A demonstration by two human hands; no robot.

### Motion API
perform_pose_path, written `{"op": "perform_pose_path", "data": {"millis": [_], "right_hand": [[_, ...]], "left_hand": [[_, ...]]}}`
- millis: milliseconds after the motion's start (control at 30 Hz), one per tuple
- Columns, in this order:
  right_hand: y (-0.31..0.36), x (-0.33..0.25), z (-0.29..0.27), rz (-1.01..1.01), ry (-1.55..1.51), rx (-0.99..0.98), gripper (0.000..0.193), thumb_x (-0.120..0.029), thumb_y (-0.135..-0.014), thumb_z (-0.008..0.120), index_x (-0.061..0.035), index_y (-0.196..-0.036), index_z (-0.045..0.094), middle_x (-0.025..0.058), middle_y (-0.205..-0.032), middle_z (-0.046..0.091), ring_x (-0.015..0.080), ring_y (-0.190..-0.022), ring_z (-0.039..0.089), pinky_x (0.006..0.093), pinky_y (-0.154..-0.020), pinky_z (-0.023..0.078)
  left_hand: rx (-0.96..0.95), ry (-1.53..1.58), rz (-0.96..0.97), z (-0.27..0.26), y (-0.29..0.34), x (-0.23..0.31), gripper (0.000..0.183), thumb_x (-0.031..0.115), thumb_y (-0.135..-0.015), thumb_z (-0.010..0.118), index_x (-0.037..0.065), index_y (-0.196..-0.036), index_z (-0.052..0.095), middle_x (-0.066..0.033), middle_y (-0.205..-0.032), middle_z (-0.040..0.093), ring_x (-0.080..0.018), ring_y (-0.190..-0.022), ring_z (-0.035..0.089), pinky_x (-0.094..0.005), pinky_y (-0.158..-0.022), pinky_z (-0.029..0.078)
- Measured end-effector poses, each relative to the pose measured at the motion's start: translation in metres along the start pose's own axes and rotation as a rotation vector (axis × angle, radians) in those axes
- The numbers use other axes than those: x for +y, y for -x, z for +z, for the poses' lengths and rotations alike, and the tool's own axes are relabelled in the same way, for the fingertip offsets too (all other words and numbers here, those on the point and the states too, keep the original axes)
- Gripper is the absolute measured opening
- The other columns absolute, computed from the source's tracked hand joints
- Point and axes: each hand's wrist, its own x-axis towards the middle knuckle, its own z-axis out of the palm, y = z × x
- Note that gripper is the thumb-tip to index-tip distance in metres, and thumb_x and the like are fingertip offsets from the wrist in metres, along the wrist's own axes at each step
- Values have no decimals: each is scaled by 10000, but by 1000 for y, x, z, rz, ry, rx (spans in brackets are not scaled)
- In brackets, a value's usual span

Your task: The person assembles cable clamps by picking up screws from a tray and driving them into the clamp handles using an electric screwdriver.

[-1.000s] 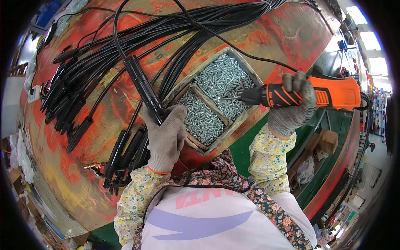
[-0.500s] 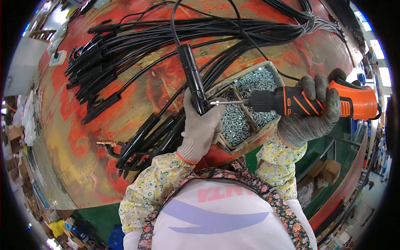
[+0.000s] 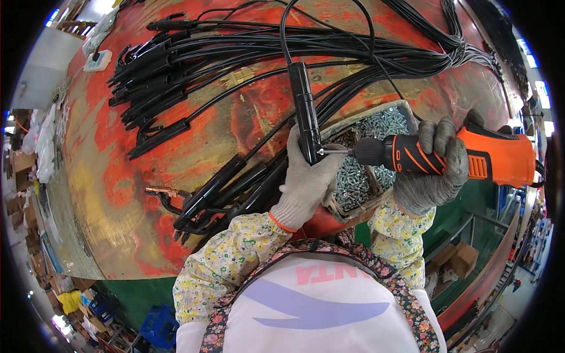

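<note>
My left hand (image 3: 306,182), in a pale glove with an orange cuff edge, is closed around the lower end of a black tubular handle (image 3: 303,100). A black cable comes out of the handle's top. My right hand (image 3: 434,170), in a darker grey glove, grips an orange and black electric screwdriver (image 3: 494,156) held sideways. Its bit points left, and the small silver screw (image 3: 321,152) at the tip meets the side of the handle close to my left fingers. Beneath the tool sits a divided tray (image 3: 406,112) of loose silver screws (image 3: 353,191).
More black handles (image 3: 159,138) with cables lie across the red-stained table (image 3: 106,223). Their cables (image 3: 400,53) run to a tied bundle at the far right. One copper-coloured jaw (image 3: 162,190) shows at the near left. A white socket block (image 3: 97,60) sits at the far left.
The screwdriver bit has come closer to the handle, and the screw now meets its side. The whole view has shifted, so the table and its contents appear farther right.
</note>
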Motion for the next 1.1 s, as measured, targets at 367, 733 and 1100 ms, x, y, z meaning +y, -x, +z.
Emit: {"op": "perform_pose_path", "data": {"millis": [367,733,1100], "right_hand": [[-2,7,34,81,194,74,605,-33,-774,574,-49,-1334,344,30,-647,435,114,-493,371,267,-469,392],[-19,10,18,212,-23,-189,518,-5,-773,633,-52,-1233,398,6,-584,439,91,-429,363,256,-414,352],[-6,10,35,147,292,63,546,-114,-751,675,30,-1220,435,65,-765,540,136,-536,474,277,-501,427]], "left_hand": [[13,-15,28,-6,-3,-8,867,113,-778,651,74,-1397,46,-34,-625,475,-108,-424,453,-248,-319,338],[-6,-30,-46,-1,-2,3,871,126,-775,655,50,-1394,47,-21,-589,467,-110,-391,435,-242,-312,331],[-36,-64,-52,-13,6,19,812,93,-754,668,70,-1366,135,-16,-620,478,-106,-428,436,-267,-348,318]]}}
